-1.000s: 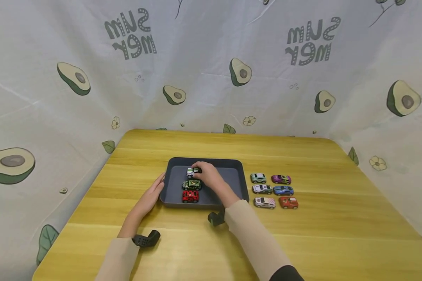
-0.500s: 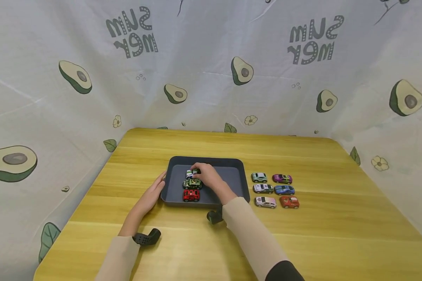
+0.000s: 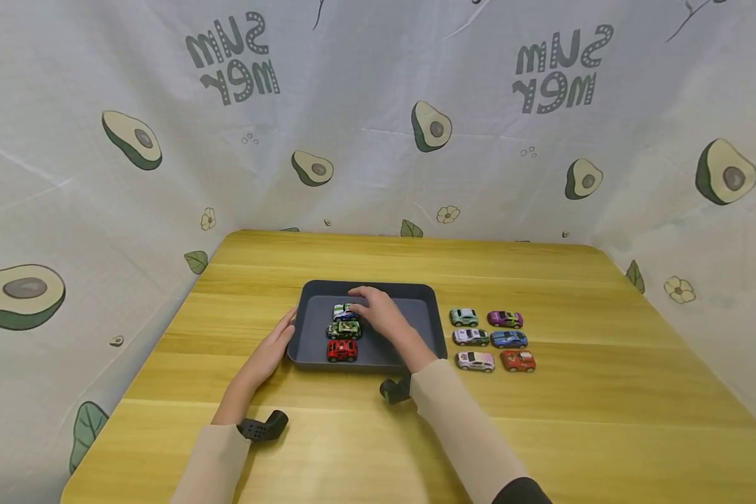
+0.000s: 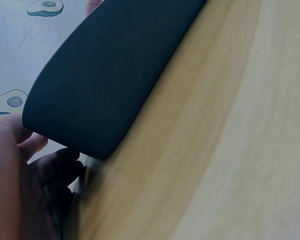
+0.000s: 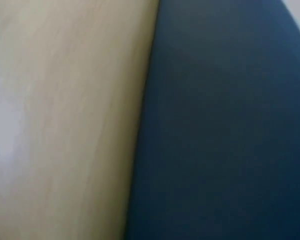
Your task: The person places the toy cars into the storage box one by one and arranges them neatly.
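A dark grey tray [image 3: 409, 315] lies on the table, its outer wall [image 4: 105, 75] large in the left wrist view. Inside, along its left half, stand a white toy car [image 3: 344, 312] with green and blue, a green camouflage toy car [image 3: 344, 330] and a red toy car [image 3: 342, 351]. My right hand [image 3: 383, 315] hovers over the tray just right of the white car, thumb and fingers spread apart, holding nothing. My left hand [image 3: 272, 351] rests against the tray's left side, with fingers touching its corner. The right wrist view shows only the tray and wood.
Right of the tray, several toy cars stand in two columns on the wooden table [image 3: 573, 392]: mint [image 3: 463, 317], purple [image 3: 505, 319], two white ones, blue [image 3: 509, 339] and orange-red [image 3: 518, 361]. A cloth printed with avocados [image 3: 431, 126] hangs behind the table.
My right hand has let go of the white car, spread its fingers and drawn slightly up and right. The car stays at the head of its column. The left hand holds its place.
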Motion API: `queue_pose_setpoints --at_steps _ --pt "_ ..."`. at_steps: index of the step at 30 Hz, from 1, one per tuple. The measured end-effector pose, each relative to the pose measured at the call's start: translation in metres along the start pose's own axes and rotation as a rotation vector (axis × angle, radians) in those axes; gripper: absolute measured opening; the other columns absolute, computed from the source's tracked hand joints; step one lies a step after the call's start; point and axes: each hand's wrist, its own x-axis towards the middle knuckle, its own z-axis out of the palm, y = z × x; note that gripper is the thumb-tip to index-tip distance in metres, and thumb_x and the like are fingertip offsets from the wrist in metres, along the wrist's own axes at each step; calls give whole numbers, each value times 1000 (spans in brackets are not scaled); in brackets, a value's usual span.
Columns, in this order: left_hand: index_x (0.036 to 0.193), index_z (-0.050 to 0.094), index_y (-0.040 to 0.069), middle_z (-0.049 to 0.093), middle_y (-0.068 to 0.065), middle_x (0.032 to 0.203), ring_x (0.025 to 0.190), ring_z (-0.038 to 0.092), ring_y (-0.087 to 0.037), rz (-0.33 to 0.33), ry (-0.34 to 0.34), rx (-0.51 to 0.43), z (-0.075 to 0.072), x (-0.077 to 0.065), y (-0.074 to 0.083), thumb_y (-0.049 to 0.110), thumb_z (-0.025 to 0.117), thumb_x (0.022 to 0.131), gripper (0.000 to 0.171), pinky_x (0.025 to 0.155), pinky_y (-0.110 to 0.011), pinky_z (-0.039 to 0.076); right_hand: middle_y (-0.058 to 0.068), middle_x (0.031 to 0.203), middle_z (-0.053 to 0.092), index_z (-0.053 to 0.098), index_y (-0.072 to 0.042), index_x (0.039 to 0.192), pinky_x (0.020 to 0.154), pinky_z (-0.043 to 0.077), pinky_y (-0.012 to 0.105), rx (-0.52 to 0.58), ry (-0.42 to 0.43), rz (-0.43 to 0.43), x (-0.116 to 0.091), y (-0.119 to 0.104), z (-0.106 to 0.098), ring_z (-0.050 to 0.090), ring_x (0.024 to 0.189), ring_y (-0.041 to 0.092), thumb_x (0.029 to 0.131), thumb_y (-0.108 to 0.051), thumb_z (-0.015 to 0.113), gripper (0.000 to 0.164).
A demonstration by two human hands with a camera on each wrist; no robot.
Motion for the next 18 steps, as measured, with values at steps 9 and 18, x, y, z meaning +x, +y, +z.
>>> queue_pose_setpoints --at_steps 9,18 --pt "146 15 28 15 -10 153 139 17 -33 30 26 29 2 12 -24 43 25 99 51 112 -54 12 5 133 51 52 -17 128 100 40 42 -8 86 6 -18 5 -17 45 125 24 90 -23 56 39" --pt "146 15 27 15 -10 153 139 16 -33 36 31 18 3 11 -23 41 26 99 51 112 -54 12 5 128 54 52 -16 128 97 43 42 14 174 -17 -45 8 -38 49 120 23 88 -22 59 40"
